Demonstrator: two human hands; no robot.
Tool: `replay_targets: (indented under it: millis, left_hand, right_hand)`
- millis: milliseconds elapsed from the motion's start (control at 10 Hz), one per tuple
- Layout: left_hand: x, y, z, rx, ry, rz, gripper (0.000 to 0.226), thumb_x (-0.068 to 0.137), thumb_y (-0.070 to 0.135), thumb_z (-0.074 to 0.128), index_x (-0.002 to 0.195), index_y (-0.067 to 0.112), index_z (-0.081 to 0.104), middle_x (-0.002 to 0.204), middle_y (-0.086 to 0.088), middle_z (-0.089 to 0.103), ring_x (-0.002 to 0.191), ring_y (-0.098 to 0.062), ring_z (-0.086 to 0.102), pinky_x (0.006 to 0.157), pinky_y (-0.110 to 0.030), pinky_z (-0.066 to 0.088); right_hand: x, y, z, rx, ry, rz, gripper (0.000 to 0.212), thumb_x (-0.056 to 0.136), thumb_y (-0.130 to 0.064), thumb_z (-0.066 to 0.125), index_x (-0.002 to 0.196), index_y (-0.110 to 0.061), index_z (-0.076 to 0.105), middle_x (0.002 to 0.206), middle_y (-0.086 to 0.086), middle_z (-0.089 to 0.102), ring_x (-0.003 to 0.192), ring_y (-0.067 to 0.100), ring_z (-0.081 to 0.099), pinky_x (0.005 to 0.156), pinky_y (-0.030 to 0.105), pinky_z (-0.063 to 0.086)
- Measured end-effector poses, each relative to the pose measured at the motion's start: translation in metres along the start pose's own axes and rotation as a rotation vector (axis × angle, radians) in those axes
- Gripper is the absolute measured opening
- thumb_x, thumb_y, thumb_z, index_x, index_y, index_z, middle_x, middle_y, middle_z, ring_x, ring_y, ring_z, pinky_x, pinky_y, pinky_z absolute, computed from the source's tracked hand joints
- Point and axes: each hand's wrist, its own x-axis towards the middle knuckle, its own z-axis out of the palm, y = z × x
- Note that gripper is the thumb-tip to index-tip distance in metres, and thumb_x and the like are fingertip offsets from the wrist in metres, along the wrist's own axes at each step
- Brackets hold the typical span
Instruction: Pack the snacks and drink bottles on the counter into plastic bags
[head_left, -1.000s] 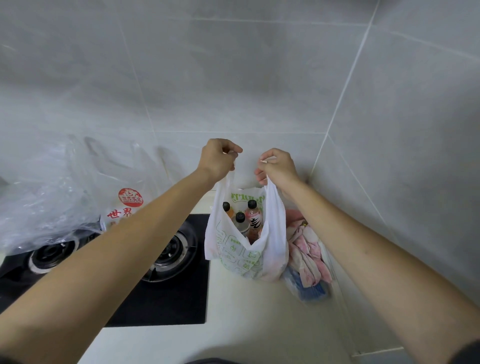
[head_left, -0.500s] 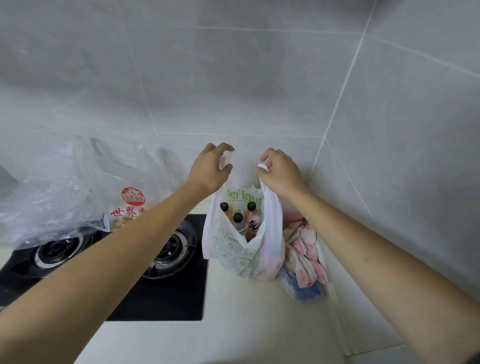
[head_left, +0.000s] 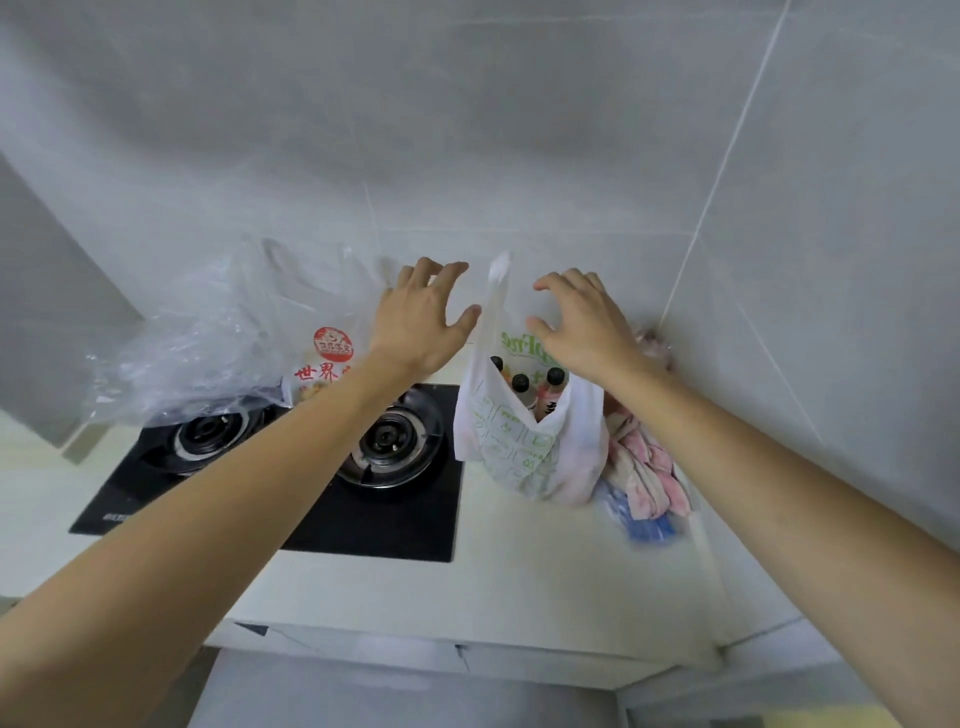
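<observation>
A white plastic bag with green print (head_left: 524, 447) stands on the pale counter (head_left: 467, 587) right of the stove. Three black-capped drink bottles (head_left: 540, 387) show in its open mouth. One handle (head_left: 500, 275) sticks up freely between my hands. My left hand (head_left: 421, 317) hovers just left of the handle with fingers spread, holding nothing. My right hand (head_left: 582, 322) hovers over the bag's right side, fingers apart and empty. A clear bag with red print (head_left: 322, 358), holding snacks, leans at the back of the stove.
A black two-burner gas stove (head_left: 374, 499) takes up the left part of the counter. Crumpled clear plastic (head_left: 197, 353) lies over its left burner. A pink cloth (head_left: 644, 467) and a blue packet (head_left: 639, 519) sit in the right corner by the tiled wall.
Both hands have let go of the white bag's handles and opened. The bag now stands on its own on the counter. The camera has pulled back and shows the counter's front edge.
</observation>
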Motion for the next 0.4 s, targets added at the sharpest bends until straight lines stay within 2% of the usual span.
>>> replay_targets:
  millis: [200, 400]
  left_hand:
    - [-0.062, -0.031, -0.044, -0.041, 0.017, 0.086, 0.061, 0.098, 0.053, 0.050, 0.151, 0.026, 0.042, 0.141, -0.008, 0.050, 0.131, -0.031, 0.045, 0.100, -0.049, 0.045]
    - [-0.150, -0.081, -0.080, -0.119, 0.022, 0.119, 0.062, 0.095, 0.054, 0.053, 0.150, 0.027, 0.043, 0.137, -0.007, 0.051, 0.129, -0.029, 0.043, 0.100, -0.046, 0.042]
  right_hand:
    - [-0.055, -0.060, 0.001, -0.025, 0.077, 0.025, 0.046, 0.095, -0.040, 0.062, 0.137, -0.020, 0.057, 0.134, 0.001, 0.058, 0.135, 0.026, 0.044, 0.104, 0.046, 0.046]
    - [-0.134, -0.131, 0.009, 0.013, 0.209, 0.045, 0.044, 0.094, -0.036, 0.068, 0.134, -0.020, 0.061, 0.127, 0.000, 0.061, 0.122, 0.024, 0.050, 0.098, 0.040, 0.046]
